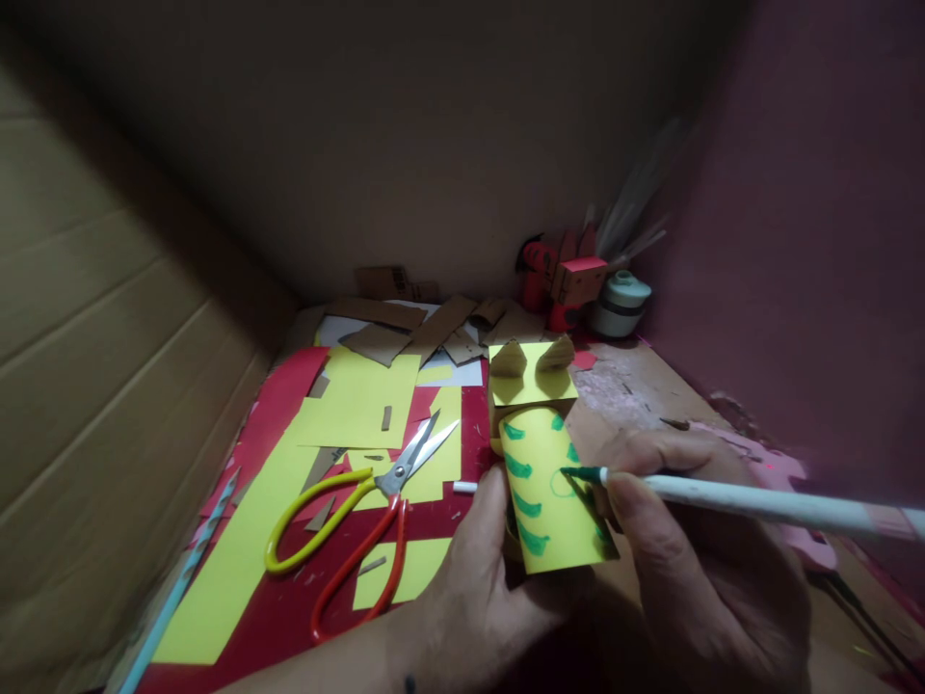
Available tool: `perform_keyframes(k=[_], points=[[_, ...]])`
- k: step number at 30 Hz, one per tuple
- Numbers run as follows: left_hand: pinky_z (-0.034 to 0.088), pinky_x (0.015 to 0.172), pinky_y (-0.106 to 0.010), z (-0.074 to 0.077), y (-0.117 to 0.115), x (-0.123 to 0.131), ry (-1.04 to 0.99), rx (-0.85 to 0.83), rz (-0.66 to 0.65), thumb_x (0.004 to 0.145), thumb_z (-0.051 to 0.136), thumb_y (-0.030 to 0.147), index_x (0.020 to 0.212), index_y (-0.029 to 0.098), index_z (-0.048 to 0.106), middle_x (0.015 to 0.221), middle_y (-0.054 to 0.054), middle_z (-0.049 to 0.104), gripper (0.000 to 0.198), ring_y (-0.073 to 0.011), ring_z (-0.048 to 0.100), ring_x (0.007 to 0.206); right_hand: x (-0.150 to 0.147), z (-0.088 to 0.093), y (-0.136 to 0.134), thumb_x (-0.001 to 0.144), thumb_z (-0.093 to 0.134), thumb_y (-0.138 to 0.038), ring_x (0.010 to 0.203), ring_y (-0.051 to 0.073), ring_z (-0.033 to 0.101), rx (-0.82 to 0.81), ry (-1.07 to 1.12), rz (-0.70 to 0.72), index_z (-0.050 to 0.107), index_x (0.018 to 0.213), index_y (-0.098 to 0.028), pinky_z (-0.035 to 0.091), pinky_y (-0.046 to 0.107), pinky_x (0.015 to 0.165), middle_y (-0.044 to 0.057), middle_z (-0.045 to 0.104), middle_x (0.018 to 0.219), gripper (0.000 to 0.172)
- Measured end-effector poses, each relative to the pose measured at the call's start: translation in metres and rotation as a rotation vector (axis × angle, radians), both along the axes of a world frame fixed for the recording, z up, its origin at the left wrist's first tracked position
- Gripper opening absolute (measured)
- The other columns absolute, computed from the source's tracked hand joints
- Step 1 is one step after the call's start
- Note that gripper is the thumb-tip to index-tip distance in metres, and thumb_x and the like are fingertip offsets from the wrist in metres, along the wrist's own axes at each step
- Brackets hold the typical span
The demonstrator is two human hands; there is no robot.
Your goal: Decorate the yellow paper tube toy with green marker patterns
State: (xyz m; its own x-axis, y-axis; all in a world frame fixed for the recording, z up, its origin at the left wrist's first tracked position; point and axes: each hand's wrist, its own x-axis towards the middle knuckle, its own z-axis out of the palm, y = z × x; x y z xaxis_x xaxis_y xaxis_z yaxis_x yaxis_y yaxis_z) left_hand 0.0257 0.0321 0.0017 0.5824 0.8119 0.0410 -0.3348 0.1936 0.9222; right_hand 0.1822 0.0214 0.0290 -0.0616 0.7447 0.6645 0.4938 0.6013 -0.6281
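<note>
My left hand (pixel 481 569) is closed around a yellow paper roll figure (pixel 543 482) with green stripes, a square yellow head and two brown cardboard ears. My right hand (pixel 686 549) grips a white pen with a green tip (pixel 723 496), and the tip touches the yellow body beside a small green circle. Both hands are low in the middle of the view, above the work surface.
Scissors with one yellow and one red handle (pixel 354 516) lie open on yellow paper sheets (pixel 361 400) over red paper (pixel 281 598). Brown cardboard scraps (pixel 411 333) lie behind. A red figure (pixel 560 280) and a pale jar (pixel 620 304) stand at the back right. Cardboard walls enclose the space.
</note>
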Motion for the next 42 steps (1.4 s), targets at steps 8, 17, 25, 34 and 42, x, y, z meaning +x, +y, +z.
perform_keyframes(k=[8,17,25,34,42], points=[[0.048,0.098,-0.042,-0.003,0.001,0.001,0.055,0.072,0.019,0.089,0.065,0.023,0.131,0.019,0.038,0.128,-0.013,0.060,0.050,-0.0313,0.056,0.121,-0.002,0.000,0.000,0.091,0.051,-0.012,0.051,0.008,0.059,0.000,0.016,0.012,0.056,0.098,-0.025,0.049,0.013,0.046,-0.006,0.060,0.067,0.016],[0.045,0.104,-0.042,0.004,0.000,0.000,-0.005,0.046,-0.018,0.089,0.064,0.018,0.129,0.020,0.040,0.134,-0.012,0.059,0.046,-0.0287,0.054,0.126,-0.003,0.000,-0.003,0.092,0.052,-0.014,0.043,0.005,0.054,-0.059,0.073,0.037,0.056,0.098,-0.026,0.047,0.011,0.042,-0.008,0.059,0.063,0.014],[0.046,0.103,-0.042,0.003,0.000,0.000,-0.002,0.093,-0.004,0.089,0.064,0.020,0.130,0.020,0.041,0.138,-0.012,0.057,0.047,-0.0297,0.053,0.128,-0.005,0.001,-0.005,0.093,0.053,-0.016,0.047,0.006,0.058,-0.078,0.118,0.038,0.058,0.097,-0.026,0.049,0.011,0.044,-0.007,0.063,0.067,0.011],[0.046,0.103,-0.043,0.002,0.000,0.000,-0.003,0.048,0.007,0.087,0.066,0.020,0.130,0.018,0.040,0.132,-0.013,0.059,0.050,-0.0298,0.056,0.123,0.010,0.003,0.000,0.093,0.047,-0.011,0.058,0.012,0.064,-0.042,-0.089,0.088,0.051,0.097,-0.026,0.054,0.017,0.053,-0.004,0.062,0.066,0.016],[0.047,0.102,-0.041,0.001,-0.001,0.000,0.029,0.047,0.013,0.087,0.067,0.021,0.127,0.019,0.041,0.129,-0.013,0.061,0.048,-0.0280,0.058,0.120,-0.002,0.005,0.001,0.094,0.049,-0.015,0.056,0.011,0.060,0.018,0.041,-0.041,0.054,0.093,-0.026,0.049,0.018,0.051,-0.005,0.060,0.060,0.012]])
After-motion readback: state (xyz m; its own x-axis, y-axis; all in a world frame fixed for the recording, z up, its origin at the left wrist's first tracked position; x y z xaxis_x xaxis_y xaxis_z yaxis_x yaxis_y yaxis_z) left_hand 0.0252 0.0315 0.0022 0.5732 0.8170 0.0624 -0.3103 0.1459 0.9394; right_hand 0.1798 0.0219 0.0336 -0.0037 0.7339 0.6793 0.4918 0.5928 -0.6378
